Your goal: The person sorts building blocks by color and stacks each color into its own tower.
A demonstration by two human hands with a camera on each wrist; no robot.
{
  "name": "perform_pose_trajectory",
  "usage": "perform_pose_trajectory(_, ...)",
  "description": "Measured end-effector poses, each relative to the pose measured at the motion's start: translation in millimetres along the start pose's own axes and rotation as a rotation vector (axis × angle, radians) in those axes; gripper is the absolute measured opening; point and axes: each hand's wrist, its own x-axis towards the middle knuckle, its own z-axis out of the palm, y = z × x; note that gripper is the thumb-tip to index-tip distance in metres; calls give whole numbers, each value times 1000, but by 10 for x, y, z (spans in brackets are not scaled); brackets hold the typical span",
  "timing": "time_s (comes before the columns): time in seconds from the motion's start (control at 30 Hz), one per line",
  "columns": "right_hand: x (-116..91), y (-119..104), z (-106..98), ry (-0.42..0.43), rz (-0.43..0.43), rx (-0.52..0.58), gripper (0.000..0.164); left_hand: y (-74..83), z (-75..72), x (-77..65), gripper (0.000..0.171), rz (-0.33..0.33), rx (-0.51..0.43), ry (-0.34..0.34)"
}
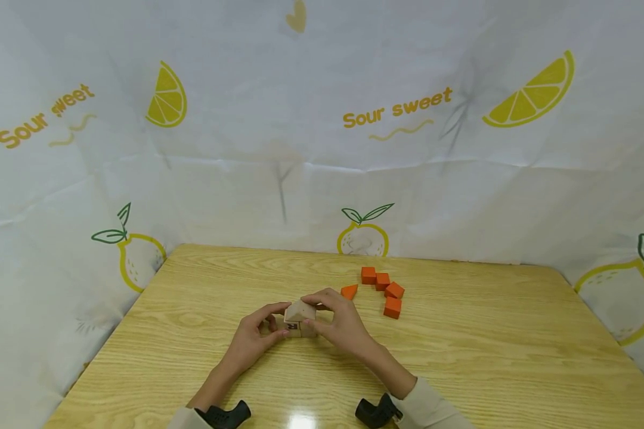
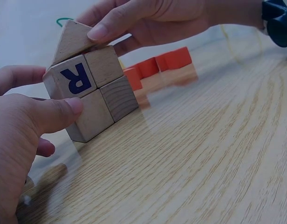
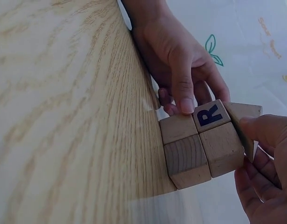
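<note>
Plain wooden cubes [image 1: 308, 329] stand two wide and two high on the table, and one upper cube [image 2: 76, 79] bears a dark letter R. On their left side, my left hand [image 1: 249, 339] holds the stack, thumb in front and fingers behind. A plain triangular block [image 1: 300, 311] lies across the top, peak upward. My right hand [image 1: 346, 325] pinches this triangular block [image 3: 243, 110] by its right end between thumb and fingers. I cannot tell whether its underside sits fully flat on the cubes. The right fingertips behind the block are partly hidden.
Several orange blocks lie beyond my right hand: an orange wedge [image 1: 349, 291] and, right of it, a curved row including an orange cube [image 1: 392, 307]. The wood-grain table [image 1: 488, 339] ends at a white printed cloth [image 1: 236, 202] behind and on both sides.
</note>
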Motion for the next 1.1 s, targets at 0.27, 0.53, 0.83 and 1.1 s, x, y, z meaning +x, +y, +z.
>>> perform_pose_trajectory(0.27, -1, 34, 10, 8, -80, -58, 36, 3, -6, 5, 48, 3, -7, -6)
perform_pose_trajectory(0.53, -3, -3, 6, -2, -6, -17, 37, 9, -2, 4, 48, 8, -2, 0)
perform_pose_trajectory(0.83, -16, -4, 3, -7, 8, -17, 36, 36, -1, 0, 48, -16, 3, -5)
perform_pose_trajectory(1.1, -14, -16, 6, -5, -6, -16, 35, 48, 3, -2, 48, -27, 9, -4)
